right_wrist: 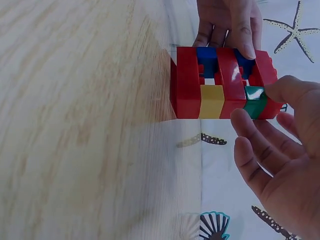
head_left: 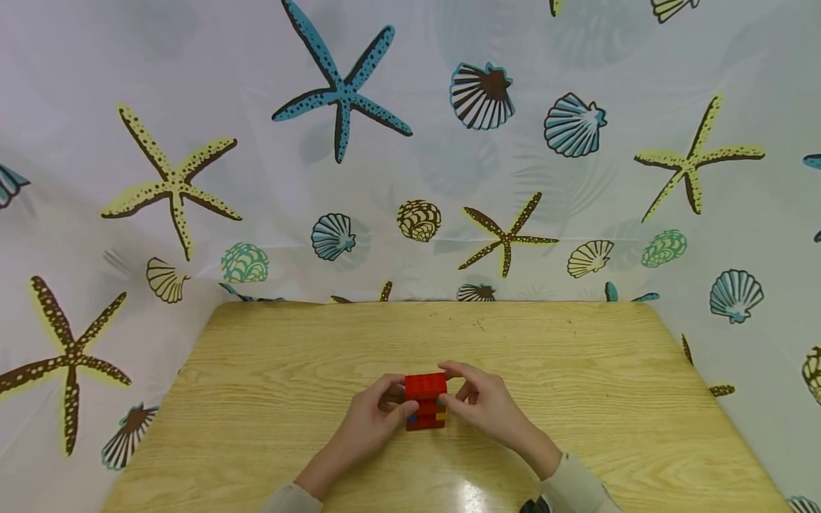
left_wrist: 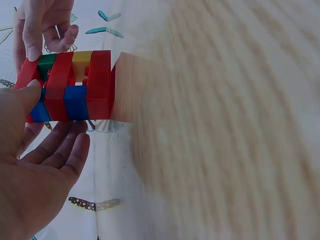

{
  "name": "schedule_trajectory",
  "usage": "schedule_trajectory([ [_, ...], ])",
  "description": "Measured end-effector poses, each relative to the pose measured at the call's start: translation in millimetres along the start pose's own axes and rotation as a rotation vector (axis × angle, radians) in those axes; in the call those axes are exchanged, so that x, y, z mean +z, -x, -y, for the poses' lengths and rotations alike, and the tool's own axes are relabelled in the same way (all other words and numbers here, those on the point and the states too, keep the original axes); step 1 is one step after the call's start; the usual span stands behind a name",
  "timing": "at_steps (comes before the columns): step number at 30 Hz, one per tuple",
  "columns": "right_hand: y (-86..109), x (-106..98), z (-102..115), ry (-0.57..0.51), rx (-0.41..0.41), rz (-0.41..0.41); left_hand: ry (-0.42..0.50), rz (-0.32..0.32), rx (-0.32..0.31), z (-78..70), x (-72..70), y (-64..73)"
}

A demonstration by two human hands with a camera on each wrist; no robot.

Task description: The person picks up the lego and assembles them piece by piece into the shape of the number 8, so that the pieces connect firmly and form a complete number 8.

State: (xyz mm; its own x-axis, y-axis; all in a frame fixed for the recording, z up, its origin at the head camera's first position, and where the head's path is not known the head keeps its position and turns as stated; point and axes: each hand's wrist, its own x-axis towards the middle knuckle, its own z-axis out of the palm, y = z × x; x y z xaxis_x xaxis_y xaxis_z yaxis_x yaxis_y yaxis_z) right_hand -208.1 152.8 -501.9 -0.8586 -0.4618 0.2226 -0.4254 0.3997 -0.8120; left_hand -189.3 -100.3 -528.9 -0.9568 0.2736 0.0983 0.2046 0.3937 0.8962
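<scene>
A small tower of toy building bricks (head_left: 426,386) stands upright on the wooden table. Its red layers (left_wrist: 59,85) alternate with pairs of smaller bricks: yellow (right_wrist: 212,102) and blue (left_wrist: 76,95) low down, green (right_wrist: 256,102) and blue above. Gaps show between the bricks of each pair. My left hand (head_left: 368,420) pinches the upper left side, thumb in front and index finger behind. From the right, my right hand (head_left: 490,406) pinches the upper part near the green brick and the top red brick, its other fingers loosely curled beside the tower.
The light wooden table (head_left: 288,356) extends around the tower on all sides. A white cloth (head_left: 398,164) printed with starfish and shells hangs behind the table and along both sides. Part of a black object (head_left: 535,505) shows by the right sleeve.
</scene>
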Motion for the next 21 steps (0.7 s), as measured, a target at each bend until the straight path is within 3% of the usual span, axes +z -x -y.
schedule_trajectory([
  [7,-3.1,3,-2,0.033,-0.013,0.002,0.011,0.014,-0.027,0.6,0.2,-7.8],
  [13,-3.5,3,-3,0.046,-0.028,0.036,-0.010,-0.017,-0.051,3.0,0.6,-14.2],
  [21,-9.3,7,-5,0.223,0.060,0.115,-0.041,-0.030,-0.120,3.2,1.1,-24.7],
])
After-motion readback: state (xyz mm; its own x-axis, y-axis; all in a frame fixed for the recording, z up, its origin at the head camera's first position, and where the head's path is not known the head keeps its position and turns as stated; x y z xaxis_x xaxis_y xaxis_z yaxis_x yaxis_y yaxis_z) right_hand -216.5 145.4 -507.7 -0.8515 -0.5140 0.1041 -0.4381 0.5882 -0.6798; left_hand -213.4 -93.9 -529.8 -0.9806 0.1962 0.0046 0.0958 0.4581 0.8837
